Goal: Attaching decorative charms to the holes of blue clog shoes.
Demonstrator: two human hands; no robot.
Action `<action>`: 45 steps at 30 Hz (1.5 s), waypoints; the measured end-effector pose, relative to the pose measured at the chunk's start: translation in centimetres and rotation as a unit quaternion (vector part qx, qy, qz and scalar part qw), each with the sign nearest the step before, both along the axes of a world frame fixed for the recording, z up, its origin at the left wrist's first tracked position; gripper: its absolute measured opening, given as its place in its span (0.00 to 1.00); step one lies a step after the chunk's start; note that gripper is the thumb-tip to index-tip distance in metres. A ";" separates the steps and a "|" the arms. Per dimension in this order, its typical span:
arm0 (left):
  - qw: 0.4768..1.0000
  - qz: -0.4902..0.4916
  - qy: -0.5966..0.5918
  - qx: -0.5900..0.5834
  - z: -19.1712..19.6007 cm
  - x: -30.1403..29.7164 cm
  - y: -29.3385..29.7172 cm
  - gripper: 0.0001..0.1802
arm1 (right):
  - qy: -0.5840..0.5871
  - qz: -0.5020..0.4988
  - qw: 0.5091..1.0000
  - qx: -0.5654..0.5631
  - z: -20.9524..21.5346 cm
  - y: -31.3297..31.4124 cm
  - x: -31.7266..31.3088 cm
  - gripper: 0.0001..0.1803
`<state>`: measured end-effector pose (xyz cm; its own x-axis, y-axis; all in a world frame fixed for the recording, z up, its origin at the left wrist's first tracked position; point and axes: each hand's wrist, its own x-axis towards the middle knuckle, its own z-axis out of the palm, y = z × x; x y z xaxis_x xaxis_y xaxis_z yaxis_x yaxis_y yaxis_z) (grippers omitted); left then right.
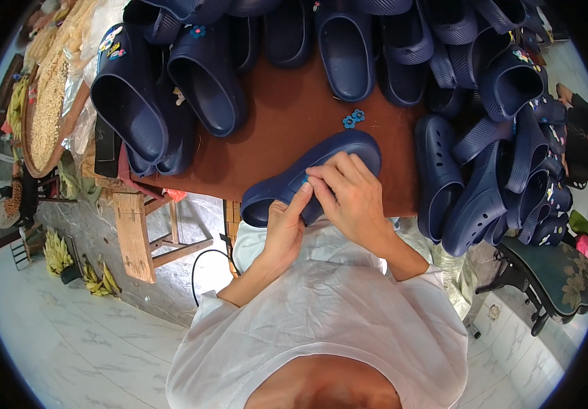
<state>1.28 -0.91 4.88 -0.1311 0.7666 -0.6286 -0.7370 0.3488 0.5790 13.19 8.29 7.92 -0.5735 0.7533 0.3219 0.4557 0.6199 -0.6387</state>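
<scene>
A navy foam clog (338, 144) lies tilted across the table's near edge, its open heel toward the lower left. My left hand (284, 235) grips its side, thumb on the upper part. The fingers of my right hand (354, 198) are bent over the clog and pinch a small blue charm (305, 179) against its surface, beside my left thumb tip. Most of that charm is hidden by the fingers. Beyond the clog, two blue flower charms (353, 119) lie on the brown tabletop (273, 102).
Several navy clogs (345, 58) line the table's far side, some with charms. More clogs (440, 177) are piled at the right. A padded chair (549, 279) stands at lower right, a wooden stool (134, 235) at left. Far left are a tray of pale kernels (45, 123) and bananas (103, 279).
</scene>
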 end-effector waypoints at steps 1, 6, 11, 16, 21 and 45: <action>1.000 0.009 0.001 -0.007 0.0 0.1 0.0 0.16 | -0.020 0.006 1.000 0.003 0.2 -0.2 0.1 0.09; 0.999 0.023 -0.006 -0.031 -0.2 -0.5 -0.1 0.14 | 0.004 0.062 0.998 0.003 0.4 -0.2 0.8 0.12; 0.995 0.070 -0.036 -0.060 0.5 -0.1 0.2 0.15 | 0.026 0.074 0.997 0.022 -0.7 -0.3 1.3 0.14; 0.994 0.074 -0.034 -0.071 1.2 0.1 0.8 0.15 | 0.014 0.068 0.997 -0.027 -0.9 0.2 1.4 0.13; 0.996 0.058 -0.005 -0.073 0.5 0.2 0.7 0.16 | 0.034 0.081 0.994 -0.058 -0.9 0.9 1.6 0.11; 0.982 0.060 -0.120 -0.132 1.5 -1.6 1.1 0.29 | 0.136 -0.076 0.972 -0.177 -4.6 2.5 4.3 0.16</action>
<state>-0.34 0.21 6.40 -0.0339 0.5611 -0.8270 -0.8863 0.3655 0.2843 17.47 10.76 3.34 -0.3775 0.9135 0.1518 0.3090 0.2788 -0.9093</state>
